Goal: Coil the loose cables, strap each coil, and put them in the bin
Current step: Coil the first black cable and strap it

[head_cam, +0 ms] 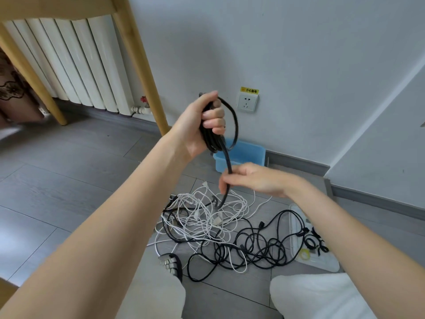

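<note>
Basically, nearest the camera were the person's knees in pale trousers [322,295] and a sandal [171,263] on the grey floor [69,180]. Just beyond lay the tangle: thin white cables [207,217] knotted up with black cables [253,247], touching and crossing each other. To the right sat a clear tray [322,264] with black straps [315,240] and a yellow roll; what the roll was I could not tell.

Above the pile, the right hand [250,180] pinched the free tail of a black cord [227,166], fingers narrowed round it, its end dangling into the tangle. Higher up, the left hand [202,125] was clenched round the gathered loops of that same cord, one loop [234,120] bowing out to the right.

The cord looked thick and fairly stiff, springy, so loops would likely pop open unless clamped at the bundle's waist. The thin white ones looked light, limp and snag-prone; probably best taken by a plug end.

Behind the hands, the blue bin [248,155] stood by the wall, under a socket [247,102]. A radiator [76,63] and wooden table legs [140,65] were far left.
</note>
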`<state>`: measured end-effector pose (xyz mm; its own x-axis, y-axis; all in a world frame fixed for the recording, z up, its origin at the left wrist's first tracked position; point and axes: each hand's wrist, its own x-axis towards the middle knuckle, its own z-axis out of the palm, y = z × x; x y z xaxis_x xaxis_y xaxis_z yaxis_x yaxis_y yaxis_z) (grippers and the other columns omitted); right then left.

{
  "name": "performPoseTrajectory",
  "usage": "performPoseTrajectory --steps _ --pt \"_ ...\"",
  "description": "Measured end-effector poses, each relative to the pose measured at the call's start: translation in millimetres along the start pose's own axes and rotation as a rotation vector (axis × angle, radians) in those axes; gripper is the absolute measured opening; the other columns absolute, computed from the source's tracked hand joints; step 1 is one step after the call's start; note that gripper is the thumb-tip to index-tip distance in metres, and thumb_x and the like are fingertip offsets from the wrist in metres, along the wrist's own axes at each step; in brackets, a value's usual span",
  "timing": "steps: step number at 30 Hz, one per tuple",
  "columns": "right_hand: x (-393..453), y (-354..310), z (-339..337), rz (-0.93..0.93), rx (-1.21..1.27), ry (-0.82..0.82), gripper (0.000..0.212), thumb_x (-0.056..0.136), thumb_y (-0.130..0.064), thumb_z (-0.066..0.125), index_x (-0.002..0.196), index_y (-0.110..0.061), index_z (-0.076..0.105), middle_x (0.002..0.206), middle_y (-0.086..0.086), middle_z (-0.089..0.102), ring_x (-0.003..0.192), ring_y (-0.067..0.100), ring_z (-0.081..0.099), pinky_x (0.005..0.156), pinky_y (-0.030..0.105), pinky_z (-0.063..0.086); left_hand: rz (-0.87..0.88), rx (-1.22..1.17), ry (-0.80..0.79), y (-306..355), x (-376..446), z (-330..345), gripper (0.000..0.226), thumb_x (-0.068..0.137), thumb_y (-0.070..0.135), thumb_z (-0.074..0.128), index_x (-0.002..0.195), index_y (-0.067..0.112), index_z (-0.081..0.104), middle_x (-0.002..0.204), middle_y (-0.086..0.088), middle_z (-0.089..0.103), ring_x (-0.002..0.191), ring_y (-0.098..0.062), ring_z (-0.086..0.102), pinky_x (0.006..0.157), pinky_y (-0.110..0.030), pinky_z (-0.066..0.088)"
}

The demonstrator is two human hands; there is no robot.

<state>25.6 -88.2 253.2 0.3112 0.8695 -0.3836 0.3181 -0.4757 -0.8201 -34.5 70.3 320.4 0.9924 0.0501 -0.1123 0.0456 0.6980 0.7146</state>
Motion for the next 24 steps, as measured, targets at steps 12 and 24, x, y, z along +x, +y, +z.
performPoseTrajectory --steps 12,24 --pt "11 48 -40 0.116 -0.621 0.328 0.018 0.093 -0.018 0.049 0.081 -0.021 0.061 0.106 0.001 0.065 0.113 0.019 0.052 0.098 0.033 0.033 -0.449 0.235 -0.353 22 -26 6 0.027 0.089 0.028 0.045 0.066 0.015 0.05 0.047 0.013 0.017 0.037 -0.002 0.015 0.032 -0.011 0.031" --pt "29 4 -40 0.002 -0.172 0.835 0.023 0.09 -0.013 0.048 0.071 -0.009 0.061 0.057 -0.001 0.061 0.041 -0.005 0.052 0.051 0.004 0.039 -0.396 0.423 -0.332 36 -35 9 0.032 0.095 0.03 0.036 0.068 0.017 0.047 0.045 0.014 0.017 0.036 -0.001 0.016 0.034 -0.012 0.03"
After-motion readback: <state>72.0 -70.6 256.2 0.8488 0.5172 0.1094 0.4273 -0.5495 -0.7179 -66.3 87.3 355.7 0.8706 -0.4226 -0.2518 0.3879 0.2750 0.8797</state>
